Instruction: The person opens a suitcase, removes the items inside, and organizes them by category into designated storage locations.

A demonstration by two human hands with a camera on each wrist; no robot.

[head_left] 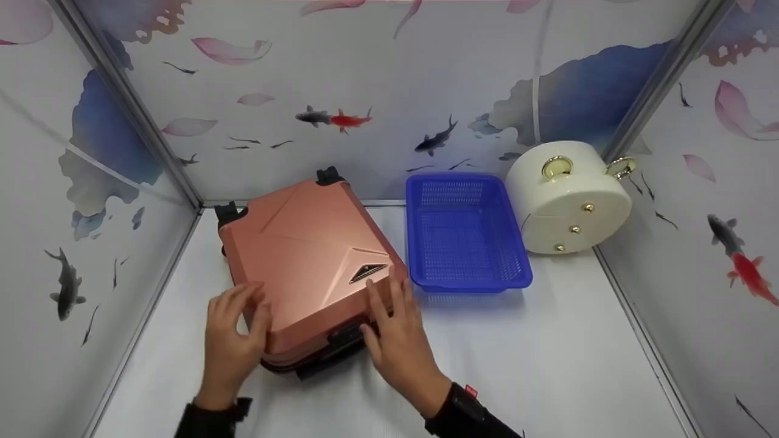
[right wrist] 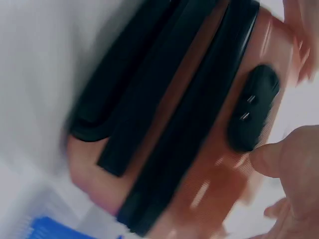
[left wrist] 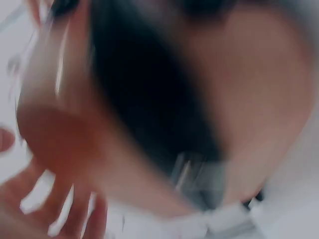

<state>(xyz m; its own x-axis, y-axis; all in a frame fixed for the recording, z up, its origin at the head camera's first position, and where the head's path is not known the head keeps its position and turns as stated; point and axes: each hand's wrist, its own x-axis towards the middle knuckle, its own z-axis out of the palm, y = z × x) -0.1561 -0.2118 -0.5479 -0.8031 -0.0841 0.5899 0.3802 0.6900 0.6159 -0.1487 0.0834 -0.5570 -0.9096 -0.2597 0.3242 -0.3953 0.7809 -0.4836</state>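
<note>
A rose-gold hard-shell suitcase [head_left: 304,243] lies on its side on the white table [head_left: 584,340], turned at an angle, its wheels [head_left: 328,176] toward the back wall. My left hand [head_left: 231,340] is at its near left corner, with loosely bent, spread fingers. Extended fingers of my right hand [head_left: 401,340] rest on the near right part of the shell, beside the triangular badge [head_left: 369,272]. In the right wrist view, the right thumb reaches the end of a black oval fitting [right wrist: 253,109] on the suitcase's side. The left wrist view is blurred.
A blue plastic basket [head_left: 465,287] stands right of the suitcase, close to it. Beyond the basket, a round cream-white bag or case [head_left: 572,201] with gold rings and studs leans in the back right corner. Printed panels [head_left: 389,73] wall in the table at the back and sides.
</note>
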